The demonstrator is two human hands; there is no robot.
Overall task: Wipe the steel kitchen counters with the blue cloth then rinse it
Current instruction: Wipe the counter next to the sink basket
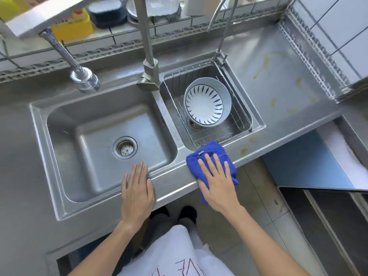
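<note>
A blue cloth (pixel 212 154) lies folded on the front rim of the steel counter (pixel 278 92), just below the small right sink basin; part of it hangs over the edge. My right hand (pixel 217 182) presses flat on it with straight, spread fingers. My left hand (pixel 137 192) rests flat on the front rim of the large left sink basin (pixel 95 148), fingers straight, holding nothing. Yellowish smears (pixel 264 64) mark the counter right of the small basin.
A wire basket (pixel 237 108) in the small basin holds a grey bowl (pixel 207 100) with a leaf pattern. Two taps (pixel 148 42) rise behind the sinks, and a hose sprayer head (pixel 85 80) hangs over the left basin. Yellow bottle (pixel 73 26) on the back ledge.
</note>
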